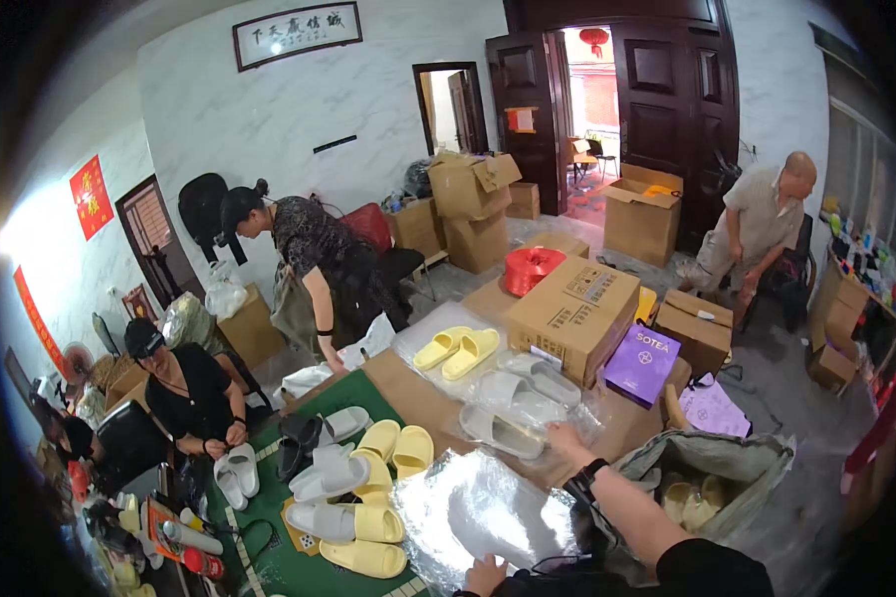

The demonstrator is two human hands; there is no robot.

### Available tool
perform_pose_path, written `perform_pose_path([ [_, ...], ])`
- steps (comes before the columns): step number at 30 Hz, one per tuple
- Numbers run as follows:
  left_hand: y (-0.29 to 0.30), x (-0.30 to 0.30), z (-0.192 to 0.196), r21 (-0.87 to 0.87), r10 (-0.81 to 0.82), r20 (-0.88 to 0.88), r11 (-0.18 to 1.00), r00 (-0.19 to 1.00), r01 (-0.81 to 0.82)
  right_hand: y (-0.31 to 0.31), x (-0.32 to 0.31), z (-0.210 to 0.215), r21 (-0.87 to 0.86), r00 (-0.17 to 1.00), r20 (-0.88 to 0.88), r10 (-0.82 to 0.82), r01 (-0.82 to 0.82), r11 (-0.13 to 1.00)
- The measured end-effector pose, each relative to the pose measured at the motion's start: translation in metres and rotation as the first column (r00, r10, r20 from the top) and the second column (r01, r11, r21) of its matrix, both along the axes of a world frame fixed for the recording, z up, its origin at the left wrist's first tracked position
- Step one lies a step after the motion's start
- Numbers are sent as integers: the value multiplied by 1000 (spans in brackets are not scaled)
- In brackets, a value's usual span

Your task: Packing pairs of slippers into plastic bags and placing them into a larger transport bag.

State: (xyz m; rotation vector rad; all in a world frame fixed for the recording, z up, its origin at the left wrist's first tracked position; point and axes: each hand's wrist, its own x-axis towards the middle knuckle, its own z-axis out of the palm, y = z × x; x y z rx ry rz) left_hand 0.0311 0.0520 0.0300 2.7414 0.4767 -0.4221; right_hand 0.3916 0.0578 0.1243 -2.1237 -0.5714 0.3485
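Head view, slippers (679, 497) in sack (757, 486), right grip (567, 445) at bagged slipper (498, 431), left grip (485, 575) near plastic (478, 512), holds unclear

Table (353, 386) with a green top at front left and brown cardboard (428, 403) covering the rest. Yellow slides (363, 558), grey slides (329, 473) and a black slide (292, 453) crowd the green, some overlapping. A glossy clear plastic sheet (483, 507) lies beside them. On the cardboard: a yellow pair (458, 350) on clear film (416, 336), a plastic-wrapped grey pair (505, 430), a closed carton (538, 323) and a red twine roll (534, 271).
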Motion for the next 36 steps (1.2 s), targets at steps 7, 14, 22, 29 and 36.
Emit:
perform_pose_path([
  [7, 0, -13, -39, -76, 76, -106, 994, 991, -84, 15, -40, -4, 148, 982, -155, -113, 136, 980],
  [14, 0, -26, -10, 314, -125, 163, 947, 979, 69, -39, -151, 6, -63, 834, 527, 166, -157, 986],
  [22, 60, -14, 9, -412, 100, 144, 911, 985, -32, -94, -176, -277, -322, 353, -227, 908, -907, 272],
  [29, 114, 3, 98, 96, 209, 534, 948, 819, -304, -75, -144, -356, -313, -52, -440, 896, -927, -207],
  [36, 125, -43, 100, 310, 729, 619, 114, 292, -944, -63, -186, -169, -395, 171, -520, 837, -917, -58],
])
